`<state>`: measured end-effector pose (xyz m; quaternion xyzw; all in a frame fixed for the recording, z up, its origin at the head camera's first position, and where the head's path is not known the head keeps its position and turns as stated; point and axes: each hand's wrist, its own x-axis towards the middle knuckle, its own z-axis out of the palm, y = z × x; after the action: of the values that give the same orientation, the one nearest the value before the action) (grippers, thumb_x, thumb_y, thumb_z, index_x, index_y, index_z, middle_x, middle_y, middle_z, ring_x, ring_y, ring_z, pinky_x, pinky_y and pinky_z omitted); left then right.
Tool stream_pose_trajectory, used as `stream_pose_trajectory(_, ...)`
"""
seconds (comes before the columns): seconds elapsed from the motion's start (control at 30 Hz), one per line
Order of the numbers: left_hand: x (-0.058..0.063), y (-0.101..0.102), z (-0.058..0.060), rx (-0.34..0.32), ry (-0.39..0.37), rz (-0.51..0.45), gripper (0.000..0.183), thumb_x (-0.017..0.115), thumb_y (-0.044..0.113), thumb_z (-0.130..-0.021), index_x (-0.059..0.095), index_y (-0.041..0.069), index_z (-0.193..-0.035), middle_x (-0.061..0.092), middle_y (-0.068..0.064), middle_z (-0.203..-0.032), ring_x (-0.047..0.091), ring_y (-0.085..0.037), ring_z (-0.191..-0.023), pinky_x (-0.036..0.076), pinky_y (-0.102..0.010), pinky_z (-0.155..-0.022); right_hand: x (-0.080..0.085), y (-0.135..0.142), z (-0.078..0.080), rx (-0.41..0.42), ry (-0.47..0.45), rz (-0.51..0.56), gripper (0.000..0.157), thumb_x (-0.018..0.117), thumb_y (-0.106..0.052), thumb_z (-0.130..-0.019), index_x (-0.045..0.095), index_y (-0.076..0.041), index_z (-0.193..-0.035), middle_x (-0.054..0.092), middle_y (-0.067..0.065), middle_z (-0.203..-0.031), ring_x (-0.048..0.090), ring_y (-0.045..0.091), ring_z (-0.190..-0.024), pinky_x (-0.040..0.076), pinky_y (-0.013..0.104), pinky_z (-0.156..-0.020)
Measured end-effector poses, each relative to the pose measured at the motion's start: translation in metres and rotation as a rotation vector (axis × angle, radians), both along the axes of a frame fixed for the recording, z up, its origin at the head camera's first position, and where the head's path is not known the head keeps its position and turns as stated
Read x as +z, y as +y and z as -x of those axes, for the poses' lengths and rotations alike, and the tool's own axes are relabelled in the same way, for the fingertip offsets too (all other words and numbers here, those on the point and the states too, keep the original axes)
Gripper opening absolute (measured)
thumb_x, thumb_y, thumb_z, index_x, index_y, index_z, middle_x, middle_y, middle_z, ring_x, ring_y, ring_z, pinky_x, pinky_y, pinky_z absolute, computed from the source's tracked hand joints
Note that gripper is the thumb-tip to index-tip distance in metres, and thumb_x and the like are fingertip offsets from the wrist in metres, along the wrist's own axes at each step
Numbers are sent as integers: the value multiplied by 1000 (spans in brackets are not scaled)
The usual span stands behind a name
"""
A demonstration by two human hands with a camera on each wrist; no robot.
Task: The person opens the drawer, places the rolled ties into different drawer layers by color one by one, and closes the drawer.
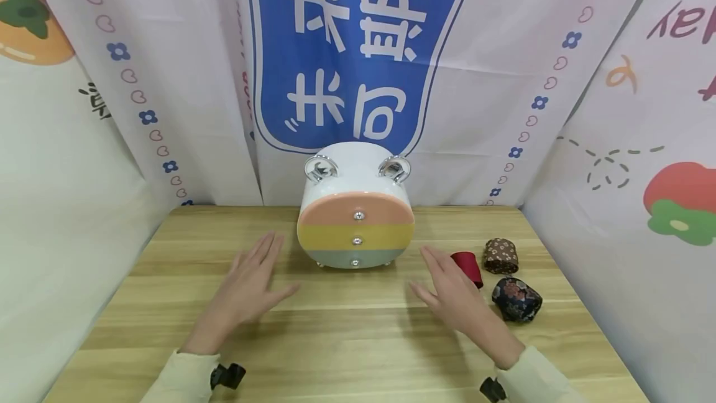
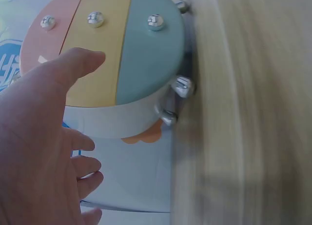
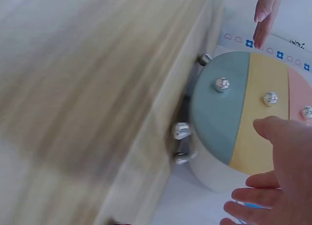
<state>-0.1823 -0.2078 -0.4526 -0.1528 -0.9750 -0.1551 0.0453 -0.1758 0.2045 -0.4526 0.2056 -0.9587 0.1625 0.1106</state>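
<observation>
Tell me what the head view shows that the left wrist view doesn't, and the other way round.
Only the head view shows the right hand, the red roll, the brown floral roll and the dark floral roll.

Only the left wrist view shows a third silver foot under the striped box and an orange scalloped patch beside it.

Both show the left hand, the box's three coloured bands with their silver knobs, and the wooden table.

Open tabletop [image 1: 347, 341] fronts the striped box [image 1: 341, 204], while three rolls [image 1: 500, 256] obstruct the right side.
</observation>
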Motion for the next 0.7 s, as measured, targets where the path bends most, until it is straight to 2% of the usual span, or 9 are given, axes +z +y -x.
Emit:
stream_pose_trajectory(0.17,10,3,13,-14,-46,-107,111,54,75,-98,11,1,-168,9,-22,-177,16,-46,-163,18,-67,-133,15,-13,7,8,105,64,64,75,-39,-99,57,1,-146,64,23,-142,63,41,-132,59,57,-108)
stream_pose_trajectory(0.3,18,7,26,1,-92,-211,108,58,69,-99,11,1,-169,10,-23,-177,17,-49,-162,20,-68,-132,28,-27,13,20,111,124,54,77,-37,-98,65,-2,-137,72,16,-130,70,34,-120,64,52,-101)
stream_pose_trajectory(0.4,20,9,36,20,-100,-275,106,62,65,-99,14,0,-168,17,-26,-174,23,-52,-159,23,-69,-131,36,-41,16,16,119,165,47,78,-37,-97,68,-3,-128,75,11,-119,72,28,-111,66,45,-94)
stream_pose_trajectory(0.6,22,15,50,51,-92,-388,104,72,60,-94,24,5,-167,32,-26,-170,34,-52,-154,32,-72,-126,45,-66,21,57,251,243,37,84,-31,-92,72,-2,-111,76,7,-98,71,20,-89,66,32,-77)
stream_pose_trajectory(0.7,22,17,56,67,-95,-445,104,76,60,-91,28,8,-167,37,-25,-168,38,-52,-152,36,-75,-121,53,-78,24,50,265,289,33,85,-30,-90,73,-3,-105,76,6,-93,72,18,-84,66,30,-74)
